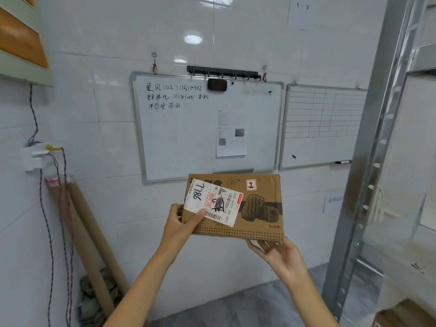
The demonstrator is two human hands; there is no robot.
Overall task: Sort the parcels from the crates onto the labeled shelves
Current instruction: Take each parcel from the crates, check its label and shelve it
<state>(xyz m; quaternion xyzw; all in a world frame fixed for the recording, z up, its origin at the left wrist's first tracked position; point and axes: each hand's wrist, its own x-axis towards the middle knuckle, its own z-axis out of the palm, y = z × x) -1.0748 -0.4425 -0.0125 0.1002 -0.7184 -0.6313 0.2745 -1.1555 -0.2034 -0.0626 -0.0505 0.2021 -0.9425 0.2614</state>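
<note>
A flat brown cardboard parcel [257,208] is held up in front of the tiled wall, its printed face toward me. A white shipping label [213,201] on its left part reads 7786 in handwriting. My left hand [181,223] grips the parcel's left edge, thumb pressed on the label's lower corner. My right hand [280,258] holds the parcel's lower right corner from underneath, fingers curled behind it. The grey metal shelf rack [368,161] stands at the right.
Two whiteboards [188,138] hang on the wall behind the parcel. Cardboard tubes [89,237] lean in the left corner beside hanging cords [47,232]. A wooden-faced shelf [21,38] is at the upper left. A brown box [405,315] sits low in the rack.
</note>
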